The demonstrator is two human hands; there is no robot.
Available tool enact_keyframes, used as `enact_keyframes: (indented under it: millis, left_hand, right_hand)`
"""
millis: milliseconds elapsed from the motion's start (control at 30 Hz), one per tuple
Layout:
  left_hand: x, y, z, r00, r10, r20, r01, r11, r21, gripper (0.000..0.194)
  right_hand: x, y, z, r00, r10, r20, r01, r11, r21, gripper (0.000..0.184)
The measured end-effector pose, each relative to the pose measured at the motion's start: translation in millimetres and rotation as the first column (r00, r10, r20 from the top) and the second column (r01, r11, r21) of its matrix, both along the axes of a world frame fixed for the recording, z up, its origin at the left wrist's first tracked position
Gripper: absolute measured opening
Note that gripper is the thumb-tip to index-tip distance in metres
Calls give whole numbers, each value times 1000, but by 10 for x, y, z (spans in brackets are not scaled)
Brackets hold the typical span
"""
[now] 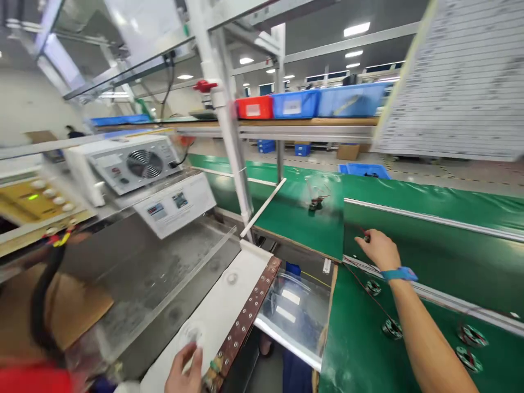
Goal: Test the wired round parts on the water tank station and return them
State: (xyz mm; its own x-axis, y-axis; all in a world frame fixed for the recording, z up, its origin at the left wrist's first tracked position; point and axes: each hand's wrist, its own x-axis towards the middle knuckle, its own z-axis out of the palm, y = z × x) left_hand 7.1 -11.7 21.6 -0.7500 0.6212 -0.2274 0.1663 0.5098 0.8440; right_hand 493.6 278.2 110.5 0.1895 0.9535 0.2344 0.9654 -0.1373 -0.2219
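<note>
My left hand (pixel 185 371) is at the bottom, over a white strip (pixel 223 305), its thumb and fingers curved and slightly apart. Beside its fingertips lies a small, shiny round mark or piece (pixel 191 331), too blurred to name. My right hand (pixel 380 250), wearing a blue wristband (pixel 399 274), reaches over the green bench surface. Its fingers pinch a small dark reddish piece (pixel 367 237), mostly hidden. Nearer me on the green mat lie several round wired parts like motor stators, one (pixel 392 329) with a long thin wire (pixel 368 292).
A brown perforated strip (pixel 249 303) edges the white one. Left stand a grey unit with a fan (pixel 143 162) and a yellow box with knobs (pixel 33 199). A white post (pixel 229 125) rises centrally. Another wired part (pixel 315 203) sits behind. Blue bins (pixel 295 103) line the shelf.
</note>
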Motion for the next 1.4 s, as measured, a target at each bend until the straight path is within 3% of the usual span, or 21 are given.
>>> enact_keyframes:
  millis: [67, 133, 167, 200, 267, 300, 333, 367, 400, 467, 533, 600, 700, 800, 867, 933, 1033, 1133, 1267, 1400]
  left_hand:
    - [311, -7, 281, 990, 16, -142, 3, 991, 132, 51]
    - [628, 7, 599, 936, 35, -349, 52, 970, 237, 49]
    - [751, 18, 751, 884, 62, -463, 83, 954, 287, 48]
    - [836, 21, 887, 813, 80, -577, 128, 942, 311, 51]
    - [888, -22, 1090, 634, 95, -767, 197, 940, 279, 58]
    - [857, -77, 1151, 558, 66, -827, 208, 954, 217, 57]
    - [793, -154, 1188, 512, 11, -859, 198, 971, 131, 51]
    - [704, -249, 1203, 505, -70, -860, 173, 985, 22, 42]
    - [598, -359, 1200, 541, -159, -826, 131, 986, -104, 33]
    - [367, -612, 1156, 674, -286, -681, 27, 931, -364, 30]
    - [169, -897, 1081, 790, -301, -535, -60, 830, -555, 33]
    - [42, -1196, 978, 850, -262, -457, -89, 784, -614, 32]
    - [-16, -1602, 758, 937, -145, -318, -26, 879, -476, 33]
    - [48, -1832, 493, 1000, -15, 10, 16, 990, -141, 48]
    - [141, -1855, 352, 955, 52, 292, -65, 997, 34, 60]
    - [254, -1792, 283, 857, 85, 509, -168, 978, 120, 63]
    - [415, -1610, 339, 737, 35, 675, -247, 943, 221, 55]
    - [510, -1414, 525, 667, -68, 742, -252, 917, 311, 47]
    - [524, -1185, 772, 658, -204, 725, -156, 905, 396, 39]
    - [467, -960, 860, 695, -224, 683, -113, 905, 411, 43]
  right_hand:
    - [-365, -220, 274, 965, 256, -63, -243, 957, 158, 37]
    - [-864, -501, 541, 797, 584, -155, -549, 807, 218, 40]
    - [-1150, -661, 654, 643, 738, -205, -708, 675, 207, 40]
    - [-1451, -827, 744, 454, 854, -256, -845, 503, 180, 39]
    - [-2077, -1146, 818, 58, 933, -356, -985, 110, 130, 36]
    - [-2393, -1279, 791, -93, 913, -398, -992, -49, 120, 35]
    - [-2706, -1386, 721, -200, 880, -430, -979, -164, 119, 33]
    - [-3012, -1462, 610, -257, 855, -450, -966, -227, 121, 31]
    - [-3305, -1508, 466, -271, 848, -456, -963, -243, 119, 28]
    - [-3836, -1537, 118, -203, 884, -422, -979, -196, 62, 23]
    - [-4261, -1535, -238, -66, 936, -345, -992, -98, -75, 19]
    - [-4558, -1552, -537, 34, 962, -272, -978, -24, -206, 18]
    - [-4784, -1635, -830, 82, 973, -216, -955, 15, -297, 20]
    - [-4845, -1730, -981, 80, 982, -169, -947, 22, -319, 24]
    - [-4849, -1764, -1040, 68, 988, -136, -944, 20, -329, 27]
    - [-4841, -1764, -1084, 63, 992, -109, -943, 23, -332, 31]
    - [-4807, -1721, -1136, 77, 990, -117, -946, 36, -321, 41]
    - [-4763, -1675, -1170, 76, 985, -156, -945, 21, -328, 41]
    - [-4740, -1665, -1176, 111, 982, -152, -933, 50, -358, 36]
    - [-4743, -1684, -1143, 134, 979, -151, -922, 67, -382, 42]
